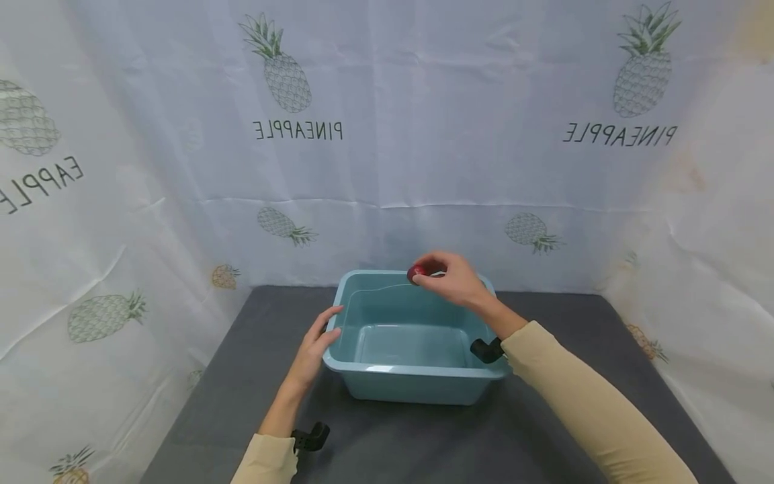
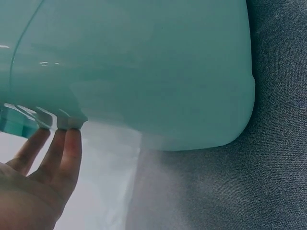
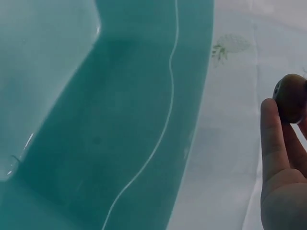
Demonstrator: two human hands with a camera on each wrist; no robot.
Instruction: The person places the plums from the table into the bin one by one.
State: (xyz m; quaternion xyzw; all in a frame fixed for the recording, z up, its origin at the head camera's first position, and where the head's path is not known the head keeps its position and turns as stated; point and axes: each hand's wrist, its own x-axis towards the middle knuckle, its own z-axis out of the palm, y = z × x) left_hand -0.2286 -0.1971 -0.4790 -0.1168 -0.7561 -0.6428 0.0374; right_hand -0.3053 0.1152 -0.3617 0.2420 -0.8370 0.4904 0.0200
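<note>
A light blue-green plastic basin (image 1: pixel 417 388) stands on the dark table. My left hand (image 1: pixel 312 343) holds its left rim, with thumb and forefinger over the edge; in the left wrist view, fingertips (image 2: pixel 73 136) meet the rim from outside. Above the basin's far rim, my right hand (image 1: pixel 450 279) pinches a small, round, dark-red fruit (image 1: pixel 414 272) between thumb and fingers. Part of the fruit (image 3: pixel 290 98) is cut off by the frame edge in the right wrist view. A thin, wavy pale line runs along the basin's inner wall (image 3: pixel 129 96).
The dark grey tabletop (image 1: pixel 242 403) extends around the basin on both sides and in front. White cloth (image 1: pixel 411 148) printed with pineapples hangs behind and at both sides. Each wrist wears a small black camera (image 1: pixel 311 437).
</note>
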